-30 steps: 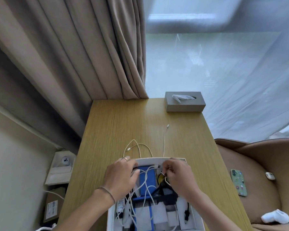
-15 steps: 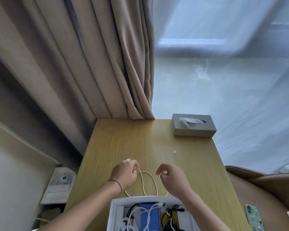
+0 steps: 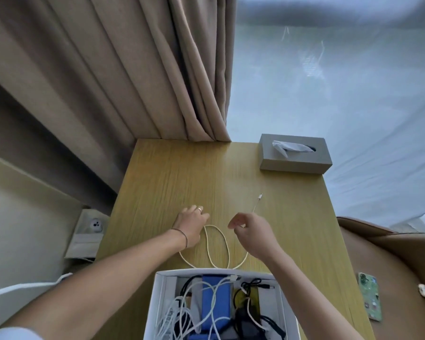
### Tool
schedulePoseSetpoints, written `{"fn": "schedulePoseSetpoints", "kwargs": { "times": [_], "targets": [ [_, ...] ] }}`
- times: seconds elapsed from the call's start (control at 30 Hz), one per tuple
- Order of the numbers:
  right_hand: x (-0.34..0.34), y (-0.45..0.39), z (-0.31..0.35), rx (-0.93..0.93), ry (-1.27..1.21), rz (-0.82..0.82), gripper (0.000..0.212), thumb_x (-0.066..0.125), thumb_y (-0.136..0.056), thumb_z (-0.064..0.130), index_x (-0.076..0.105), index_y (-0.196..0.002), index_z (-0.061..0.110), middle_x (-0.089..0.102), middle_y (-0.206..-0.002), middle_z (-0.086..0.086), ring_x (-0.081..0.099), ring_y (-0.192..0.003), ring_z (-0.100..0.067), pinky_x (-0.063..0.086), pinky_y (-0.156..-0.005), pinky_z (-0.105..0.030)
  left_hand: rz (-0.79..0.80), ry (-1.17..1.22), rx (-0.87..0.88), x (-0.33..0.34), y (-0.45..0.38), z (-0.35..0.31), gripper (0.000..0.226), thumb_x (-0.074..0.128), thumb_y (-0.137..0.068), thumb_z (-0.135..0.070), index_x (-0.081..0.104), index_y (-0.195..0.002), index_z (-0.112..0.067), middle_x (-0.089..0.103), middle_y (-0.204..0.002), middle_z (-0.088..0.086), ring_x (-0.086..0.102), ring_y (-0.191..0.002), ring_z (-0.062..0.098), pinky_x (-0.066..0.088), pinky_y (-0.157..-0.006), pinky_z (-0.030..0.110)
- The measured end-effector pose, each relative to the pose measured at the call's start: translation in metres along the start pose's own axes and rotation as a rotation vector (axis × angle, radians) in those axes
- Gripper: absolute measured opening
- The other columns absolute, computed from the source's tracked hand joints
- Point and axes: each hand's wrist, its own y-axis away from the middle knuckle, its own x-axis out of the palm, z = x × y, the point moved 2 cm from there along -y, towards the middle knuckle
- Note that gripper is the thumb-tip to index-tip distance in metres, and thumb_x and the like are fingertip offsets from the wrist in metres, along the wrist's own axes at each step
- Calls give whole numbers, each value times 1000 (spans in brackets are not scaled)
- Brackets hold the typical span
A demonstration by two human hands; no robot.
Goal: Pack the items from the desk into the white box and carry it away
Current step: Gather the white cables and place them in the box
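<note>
The white box [image 3: 162, 300] stands at the desk's near edge, filled with white and black cables and a blue item. Just beyond it a white cable [image 3: 226, 244] lies in loops on the wooden desk [image 3: 182, 177], with its plug end [image 3: 259, 198] pointing away. My left hand [image 3: 192, 224] pinches the top of the loop with its fingertips down on the desk. My right hand [image 3: 252, 233] hovers with fingers curled round the cable's straight run, which goes in beneath the fingers and comes out below the wrist.
A grey tissue box [image 3: 295, 157] sits at the desk's far right corner. A beige curtain [image 3: 157, 69] hangs behind the desk. A brown chair [image 3: 390, 266] at the right holds a phone [image 3: 369, 299]. A wall socket unit [image 3: 93, 227] is at the left.
Both hands left the inside of the box and reached forward over the desk to the loose white cable. The view tilted up, so the box now sits lower in frame.
</note>
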Motion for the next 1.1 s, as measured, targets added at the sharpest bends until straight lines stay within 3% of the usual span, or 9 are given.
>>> {"fn": "schedulePoseSetpoints", "kwargs": {
  "times": [0.13,0.3,0.47,0.63,0.73,0.87,0.93,1.0,1.1],
  "targets": [
    [-2,1,-4,-22,-61,-5,27,51,-93,14,76,-99,23,74,-110,5,67,-99,-11,57,-88,-34,46,-155,127,3,-11,-3,33,53,-84,0,59,-111,-18,62,-107,4,61,-99,24,43,-87,37],
    [-3,3,-8,-29,-84,-18,29,51,-92,12,76,-98,23,74,-108,5,69,-93,-10,59,-86,-34,123,-257,253,4,-18,-5,23,52,-87,2,58,-103,-13,64,-97,7,65,-87,26,49,-74,37],
    [-4,3,-11,-18,-106,-6,29,49,-93,11,75,-99,23,73,-110,7,73,-85,-28,61,-78,-44,213,133,96,-8,-16,3,4,56,-85,-14,59,-85,-17,59,-84,2,59,-80,22,48,-68,34],
    [-2,3,-6,-29,-126,-19,29,50,-93,11,74,-103,23,73,-111,7,69,-96,-11,58,-87,-34,455,699,-2,-39,2,9,14,66,-86,-31,63,-76,-22,58,-71,-6,52,-60,8,46,-55,20],
    [2,7,1,-69,-169,38,29,59,-91,17,69,-117,25,69,-119,11,63,-108,-7,53,-96,-31,354,936,26,-64,27,10,30,63,-92,-42,61,-67,-25,50,-57,-12,44,-50,6,40,-50,17],
    [7,18,16,-155,-273,156,50,69,-84,29,59,-133,30,62,-133,17,53,-125,1,40,-102,-24,140,1096,86,-86,61,5,36,58,-97,-43,59,-70,-18,46,-60,-9,40,-52,8,37,-51,23],
    [7,26,25,-170,-364,188,52,72,-82,37,58,-132,39,61,-132,22,52,-124,7,42,-105,-28,21,1195,83,-101,74,2,38,57,-96,-43,63,-75,-12,51,-70,-8,46,-60,7,41,-60,25],
    [7,34,34,-202,-463,189,51,74,-80,42,57,-128,49,63,-129,26,52,-125,9,43,-108,-35,-124,1337,70,-119,85,-2,32,57,-95,-40,68,-74,-20,61,-84,-6,57,-73,8,47,-75,27],
    [7,44,47,-239,-570,167,57,80,-78,42,57,-130,47,65,-128,22,55,-127,2,44,-110,-46,-297,1537,7,-145,96,-9,37,52,-99,-37,65,-69,-19,74,-105,5,69,-97,27,50,-95,42]
  ]
}}
